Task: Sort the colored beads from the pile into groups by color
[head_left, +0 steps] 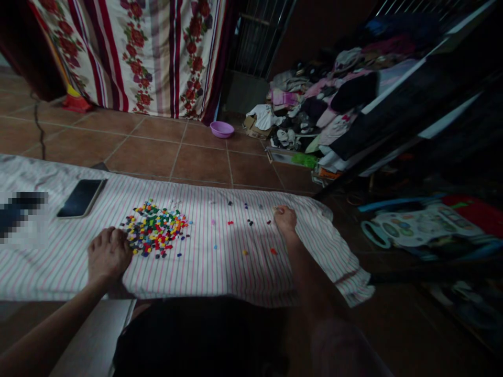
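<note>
While the left hand (109,255), fingers curled, grip unclear, is rested beside the toy-brick pile (157,230) on striped cloth (192,275), bricks (273,251) are apparently being laid out in 3 rows; whether one is pinched by the right hand (285,219), fingers bunched, cannot be told; release seems called for.

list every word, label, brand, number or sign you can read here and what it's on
No text can be read anywhere in this picture.
Phone: dark screen, no legible writing.
Small coloured pieces: too small to tell whether they bear any marks.
Pale panel at the right: coloured shapes, too blurred to make out any lettering.
Pixelated patch at the left edge: nothing legible.
</note>
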`<state>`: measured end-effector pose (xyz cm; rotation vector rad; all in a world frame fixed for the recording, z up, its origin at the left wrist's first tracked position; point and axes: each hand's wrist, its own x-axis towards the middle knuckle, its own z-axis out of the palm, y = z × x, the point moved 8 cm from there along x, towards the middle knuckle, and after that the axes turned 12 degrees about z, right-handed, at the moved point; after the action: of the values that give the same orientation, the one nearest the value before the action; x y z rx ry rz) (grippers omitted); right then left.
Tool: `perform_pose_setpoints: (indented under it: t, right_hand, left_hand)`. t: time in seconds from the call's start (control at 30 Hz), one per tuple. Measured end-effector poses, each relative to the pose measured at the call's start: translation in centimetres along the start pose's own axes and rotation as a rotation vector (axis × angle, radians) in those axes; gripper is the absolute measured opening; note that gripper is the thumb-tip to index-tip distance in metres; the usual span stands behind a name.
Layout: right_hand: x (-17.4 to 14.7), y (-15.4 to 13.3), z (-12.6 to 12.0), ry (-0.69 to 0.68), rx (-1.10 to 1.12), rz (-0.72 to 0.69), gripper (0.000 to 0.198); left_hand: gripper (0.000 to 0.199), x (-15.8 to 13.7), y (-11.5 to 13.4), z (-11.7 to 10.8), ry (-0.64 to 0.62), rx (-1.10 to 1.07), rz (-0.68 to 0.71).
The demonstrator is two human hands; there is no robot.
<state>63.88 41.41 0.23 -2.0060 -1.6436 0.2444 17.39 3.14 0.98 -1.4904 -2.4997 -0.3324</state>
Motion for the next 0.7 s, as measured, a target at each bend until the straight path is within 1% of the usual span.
perform_pose_setpoints:
  t: [0.1,0.2,0.33,0.4,0.53,0.7]
  right_hand:
    - [-1.4,-1.0,-0.3,0.012,0.029,-0.025,0.033]
    - [-3.5,-2.9,-0.3,0.016,0.094,-0.093,0.034]
    - [-7.4,-5.9,-0.2,0.023,0.238,-0.226,0.031]
    - [-9.8,-7.5,0.1,-0.002,0.299,-0.298,0.030]
    - [-15.7,-10.7,1.1,-0.127,0.403,-0.432,0.031]
    - [-23.5,-14.0,3.2,-0.369,0.392,-0.518,0.027]
  left_hand:
    - [0.031,0.0,0.1,0.0,-0.017,0.011,0.013]
    - [0.029,0.0,-0.1,0.0,-0.027,0.035,0.004]
    - [0.027,0.1,-0.2,0.1,-0.062,0.061,-0.015]
    - [0.027,0.2,-0.2,0.1,-0.062,0.065,-0.021]
    - [0.029,0.1,-0.3,0.3,-0.044,0.072,-0.012]
    - [0.030,0.1,-0.5,0.4,-0.006,0.080,-0.004]
